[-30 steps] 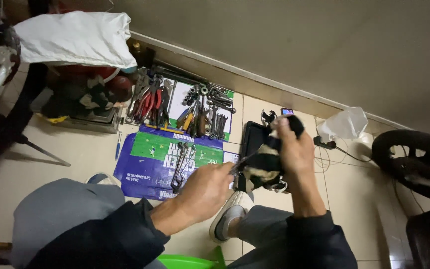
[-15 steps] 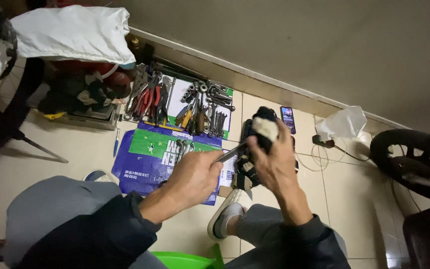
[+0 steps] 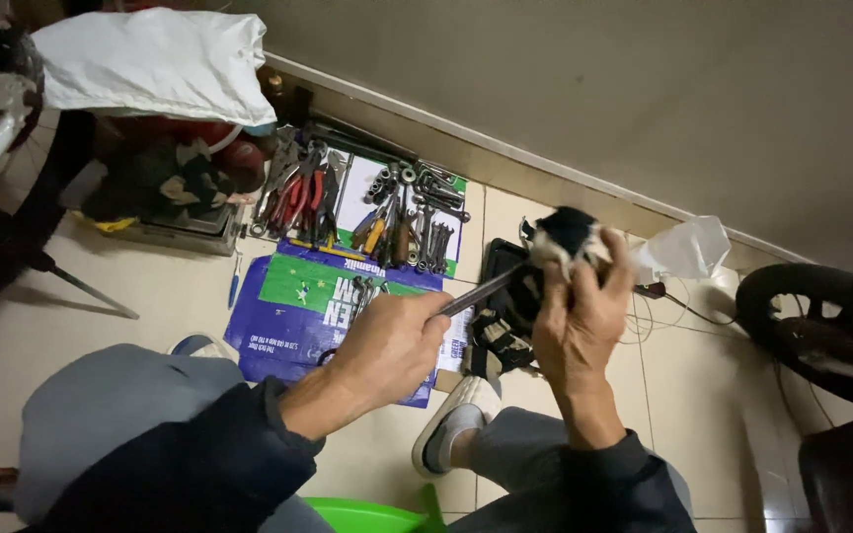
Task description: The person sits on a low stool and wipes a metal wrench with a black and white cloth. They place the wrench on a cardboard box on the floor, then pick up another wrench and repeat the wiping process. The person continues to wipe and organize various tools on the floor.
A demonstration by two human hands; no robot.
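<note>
Head-camera view looks down on a person seated low over a tiled floor (image 3: 150, 296), both hands raised in front of the knees. Their left hand (image 3: 392, 345) is closed in a fist around the handle end of a slim metal rod (image 3: 481, 291), which slants up and to the right toward the other hand. Their right hand (image 3: 580, 316) is closed around a black-and-white rag (image 3: 565, 237) bunched at its fingertips, and the rod's far end meets that rag; whether the rag wraps the tip cannot be told. Just below the hands a black pouch (image 3: 505, 326) lies on the floor, near a white shoe (image 3: 451, 434). Further out, a blue and green printed sack (image 3: 298, 301) is spread flat, with pliers, wrenches and sockets (image 3: 367, 212) laid in rows along the wall. A white cloth (image 3: 155, 64) covers a heap at upper left, a crumpled clear bag (image 3: 683, 247) sits right of the rag, and a black tyre (image 3: 812, 326) stands at far right.
</note>
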